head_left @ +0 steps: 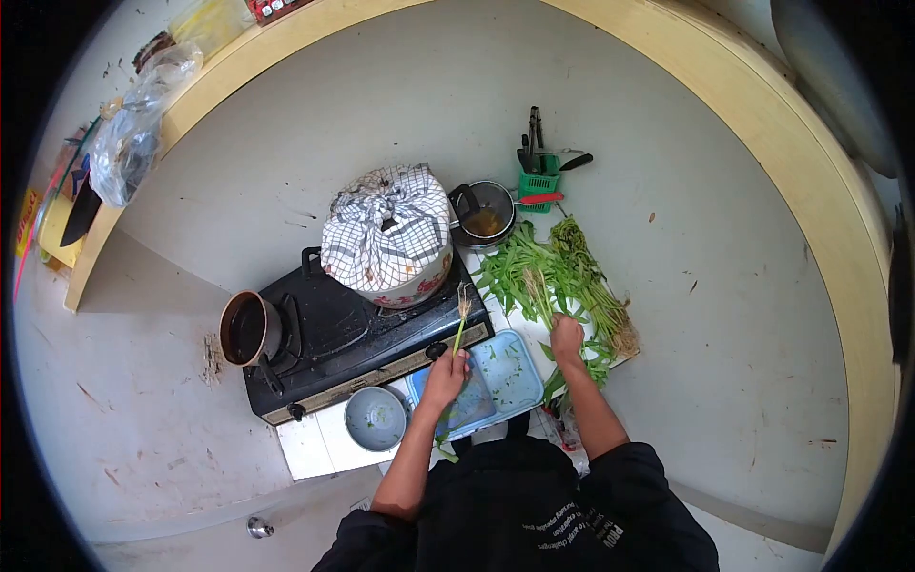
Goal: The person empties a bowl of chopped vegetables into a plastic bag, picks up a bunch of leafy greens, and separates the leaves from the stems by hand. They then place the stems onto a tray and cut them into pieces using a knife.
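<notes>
Fingers curl closed on my left hand (444, 379), gripping a green stem (458, 338) whose pale roots point up over the stove's front edge. My right hand (567, 337) is closed around pale-rooted stalks (540, 294), just above the leafy pile (591, 291) on the white tiles (305, 445). Under and beside my left hand lies a blue tray (510, 367) with leaf scraps; a grey-blue bowl (375, 418) sits left of it. Farther out, the black stove (329, 319) carries a saucepan (250, 329) and a cloth-wrapped pot (389, 234). Beyond the pile stands a green basket (539, 179) of utensils.
</notes>
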`<state>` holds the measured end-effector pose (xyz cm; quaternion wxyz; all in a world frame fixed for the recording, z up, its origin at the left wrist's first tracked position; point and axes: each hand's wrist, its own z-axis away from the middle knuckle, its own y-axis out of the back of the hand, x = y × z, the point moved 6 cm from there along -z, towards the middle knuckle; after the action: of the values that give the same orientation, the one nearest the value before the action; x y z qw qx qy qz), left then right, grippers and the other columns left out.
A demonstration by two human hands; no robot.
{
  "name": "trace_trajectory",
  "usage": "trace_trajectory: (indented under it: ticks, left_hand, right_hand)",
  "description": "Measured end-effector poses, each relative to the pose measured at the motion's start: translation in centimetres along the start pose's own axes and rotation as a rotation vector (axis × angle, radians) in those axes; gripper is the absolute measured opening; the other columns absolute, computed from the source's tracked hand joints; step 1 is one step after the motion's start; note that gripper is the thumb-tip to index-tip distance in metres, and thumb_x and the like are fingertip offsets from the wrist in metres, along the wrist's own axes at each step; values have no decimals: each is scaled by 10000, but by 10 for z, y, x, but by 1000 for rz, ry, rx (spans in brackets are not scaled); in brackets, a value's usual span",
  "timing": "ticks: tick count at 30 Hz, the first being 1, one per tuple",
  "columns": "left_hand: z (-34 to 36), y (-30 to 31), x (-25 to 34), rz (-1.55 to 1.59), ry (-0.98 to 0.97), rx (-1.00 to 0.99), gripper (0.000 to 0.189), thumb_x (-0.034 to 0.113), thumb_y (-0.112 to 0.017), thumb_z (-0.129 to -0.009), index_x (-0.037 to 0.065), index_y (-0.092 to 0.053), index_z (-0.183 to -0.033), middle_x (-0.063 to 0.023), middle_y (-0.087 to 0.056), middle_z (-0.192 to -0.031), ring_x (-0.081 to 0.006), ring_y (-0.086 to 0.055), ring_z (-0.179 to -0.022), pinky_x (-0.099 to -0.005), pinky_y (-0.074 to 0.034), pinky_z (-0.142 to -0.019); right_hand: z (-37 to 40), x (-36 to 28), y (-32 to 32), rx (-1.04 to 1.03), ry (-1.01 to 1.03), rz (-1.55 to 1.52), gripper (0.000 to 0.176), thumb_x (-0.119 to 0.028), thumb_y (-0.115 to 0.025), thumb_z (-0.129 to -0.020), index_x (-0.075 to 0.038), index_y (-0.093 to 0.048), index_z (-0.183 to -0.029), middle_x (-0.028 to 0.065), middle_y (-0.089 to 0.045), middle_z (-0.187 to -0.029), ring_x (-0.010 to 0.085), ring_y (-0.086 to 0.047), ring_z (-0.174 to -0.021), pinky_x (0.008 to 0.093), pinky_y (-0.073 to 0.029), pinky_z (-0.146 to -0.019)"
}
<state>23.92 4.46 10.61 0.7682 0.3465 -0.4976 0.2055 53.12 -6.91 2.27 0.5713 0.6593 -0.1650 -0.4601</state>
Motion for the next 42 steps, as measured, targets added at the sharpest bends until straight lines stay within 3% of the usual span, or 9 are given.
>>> trace_trajectory:
  ticks: [4,7,10,13,17,20,31,34,42]
  left_hand:
    - [-2,-3,-7,-20,19,-20,354,321,-443,-1063,4,-591,-1017,-41,-580,-728,-134,-556,-613,-304,-474,-594]
    - [-6,-4,-6,-36,0,-27,366,340,-444,-1061,8,-594,-1022,-39,-567,-721,-129,-541,-601,-304,-460,-577]
    - [-9,-4,3,-82,-21,-9,383,361,-443,-1059,12,-601,-1039,-38,-553,-712,-128,-521,-601,-302,-442,-577]
    - [-14,-5,24,-104,-90,28,402,377,-438,-1058,12,-607,-1069,-43,-545,-712,-131,-501,-628,-300,-429,-602]
    - [-25,-7,47,-48,-116,96,425,380,-422,-1060,1,-612,-1095,-54,-544,-735,-150,-490,-678,-313,-426,-650]
    - [-31,-9,59,35,-53,46,428,353,-399,-1063,-16,-588,-1167,-243,-658,-1042,-347,-643,-992,-405,-472,-883]
    - [-29,-7,49,-226,-245,32,417,363,-451,-1053,-6,-645,-1030,-119,-660,-889,-212,-629,-789,-343,-504,-771]
    - [-21,-3,58,93,-100,-64,411,343,-440,-1065,-16,-611,-960,-77,-645,-831,-170,-626,-757,-314,-512,-727]
    - [-8,28,68,497,-114,-53,331,299,-415,-1079,-5,-546,-1086,-38,-583,-765,-159,-655,-700,-286,-554,-629]
  right_hand:
    - [-3,7,9,142,2,-285,123,-119,-653,-878,-54,-686,-977,194,-695,-841,356,-685,-792,447,-531,-714]
    - [-7,4,17,218,101,-574,132,-113,-656,-898,-37,-644,-1005,134,-689,-823,249,-679,-732,354,-529,-665]
    - [-5,-13,12,2,53,-1072,184,-134,-674,-917,-35,-599,-1053,62,-673,-880,149,-649,-729,276,-510,-636]
    - [22,-51,42,-114,32,-1198,231,-156,-709,-917,-30,-596,-1075,57,-649,-955,146,-682,-780,276,-534,-632]
    - [65,-98,53,-228,0,-1243,246,-149,-708,-917,-24,-584,-1090,70,-654,-944,151,-684,-773,264,-520,-612]
    - [98,-119,34,-329,6,-1239,242,-140,-699,-922,-23,-579,-1098,61,-655,-946,147,-683,-802,260,-524,-627]
    - [139,-143,14,-298,158,-1102,161,-43,-672,-909,21,-633,-1051,80,-681,-941,143,-671,-850,266,-524,-754]
    - [145,-151,14,-356,183,-1158,182,-82,-659,-935,21,-635,-1083,78,-691,-974,143,-675,-863,275,-522,-778]
    - [160,-151,10,-479,114,-1173,279,-199,-644,-969,19,-636,-1143,85,-692,-1010,144,-658,-932,294,-508,-836]
